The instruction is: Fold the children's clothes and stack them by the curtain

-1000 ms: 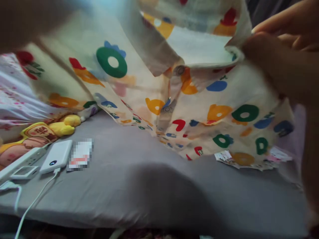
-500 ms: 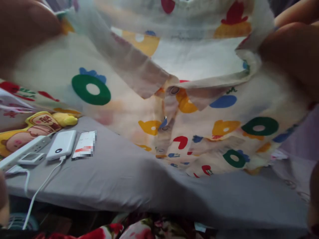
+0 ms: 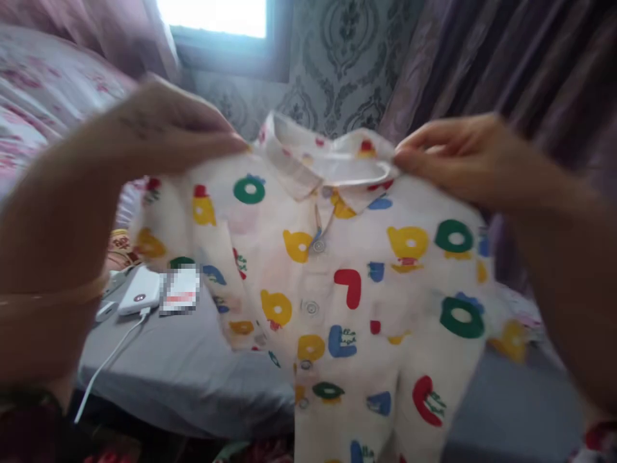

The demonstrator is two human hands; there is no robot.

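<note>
While I watch through the head camera, my left hand (image 3: pixel 164 132) pinches one shoulder of a small printed shirt (image 3: pixel 337 283) at the upper left of the frame, fingers closed on the cloth beside the collar. My right hand (image 3: pixel 457 157) grips the other shoulder at the upper right, thumb and fingers closed on the fabric. The shirt hangs spread between them across the middle of the frame, front facing me, buttoned, cream with coloured rings and shapes.

Below it lies a bed (image 3: pixel 202 373) under a grey sheet. At the left edge of the bed a white power bank (image 3: pixel 139 299) rests with a white cable (image 3: pixel 108 363) trailing off the bed's edge. Behind, at the top of the frame, a bright window (image 3: pixel 214 16) sits in a patterned wall (image 3: pixel 337 58), with dark curtains (image 3: pixel 506 71) at the upper right and flowered bedding (image 3: pixel 43 109) at the upper left.
</note>
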